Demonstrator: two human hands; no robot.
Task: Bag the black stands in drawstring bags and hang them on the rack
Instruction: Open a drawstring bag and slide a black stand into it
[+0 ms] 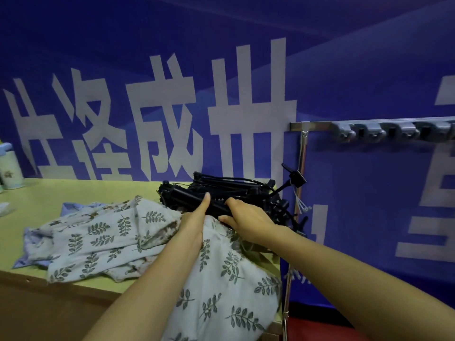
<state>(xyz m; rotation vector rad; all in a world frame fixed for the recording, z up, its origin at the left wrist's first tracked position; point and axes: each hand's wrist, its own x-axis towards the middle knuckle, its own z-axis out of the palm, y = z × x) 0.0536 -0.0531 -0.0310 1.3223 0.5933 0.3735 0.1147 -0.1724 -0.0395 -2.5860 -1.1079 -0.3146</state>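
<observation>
Black stands (229,187) lie in a tangled pile at the far right corner of a yellow-green counter (37,193), too knotted together to count. The right hand (248,217) is clenched over a thick tube at the front of the pile, fingers curled across its top. At its 9 o'clock, the left hand (194,219) touches the same tube with a straight thumb. Its fingers are hidden in the mouth of a leaf-print drawstring bag (216,291) that drapes over the counter's near edge, so I cannot tell whether they grasp the cloth. More bags (98,232) lie crumpled at the pile's 8 o'clock, at least one leaf-print and one blue. At the pile's 2 o'clock, a metal rack (317,126) carries a row of blurred grey hooks (344,134). Behind, a blue banner (123,33) bears large white Chinese characters, one reading 成. One pale bottle (8,168) with a blue cap stands at 9 o'clock.
</observation>
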